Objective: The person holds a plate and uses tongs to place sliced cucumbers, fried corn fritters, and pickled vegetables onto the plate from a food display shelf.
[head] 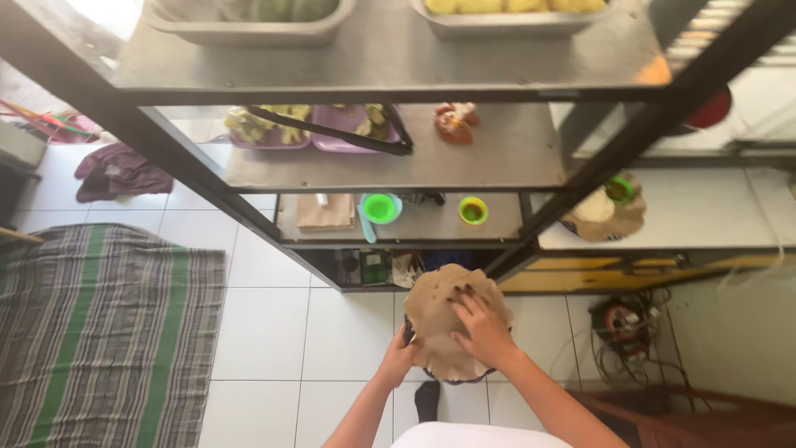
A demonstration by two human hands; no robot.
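1. Your right hand (483, 330) is lying flat, fingers spread, on top of a round brown paper sheet (452, 319) that is covering a dark round container (454, 375); it is pressing the paper rather than closing around anything.
2. Your left hand (400, 357) is gripping the left edge of that same container, fingers curled shut against its side and the paper's rim.
3. The covered container is being held in the air over the white tiled floor (274, 332), just in front of the lowest level of a dark metal-framed shelf rack (381, 58).
4. The rack's top shelf is carrying two grey rectangular trays, one with green contents (249, 21), one with yellow contents (514, 15).
5. The next shelf is holding purple trays of food (311, 126) with black tongs (332, 133) lying across them.
6. Lower down, two small round green containers (381, 207) (473, 211) are sitting beside a tan folded packet (325, 211).
7. A second brown paper-covered round container (604, 217) is resting on the pale counter (705, 211) to the right.
8. A grey and green striped mat (99, 332) is lying on the floor to the left.
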